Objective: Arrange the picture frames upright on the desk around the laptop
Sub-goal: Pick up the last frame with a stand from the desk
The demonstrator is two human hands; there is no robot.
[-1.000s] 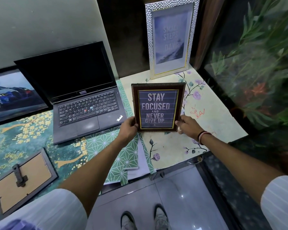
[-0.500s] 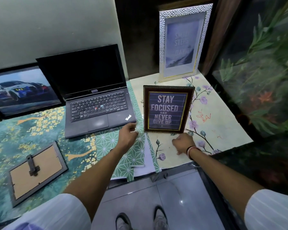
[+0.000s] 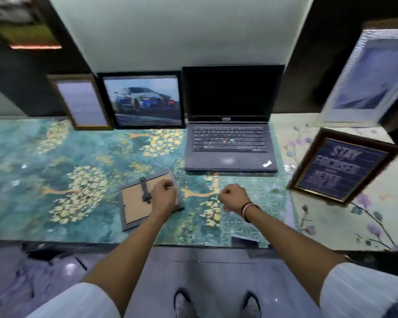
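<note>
Left hand (image 3: 163, 196) covers the face-down frame (image 3: 136, 203) near the bench (image 3: 32, 157) edge, grip unclear; right hand (image 3: 233, 196) fisted, empty, before the laptop (image 3: 230, 143).

Desk mat (image 3: 55, 157) is teal with gold leafy clusters; further right it goes green with a white star grid (image 3: 262, 203), then cream with purple flowers (image 3: 365, 221). Laptop (image 3: 230, 154) is charcoal, black screen. The face-down frame (image 3: 138, 203) shows a tan back with grey border. Car picture (image 3: 145, 102) has a black frame, the quote frame (image 3: 342, 166) is dark brown around navy, and the far-right frame (image 3: 365, 79) is silver.
</note>
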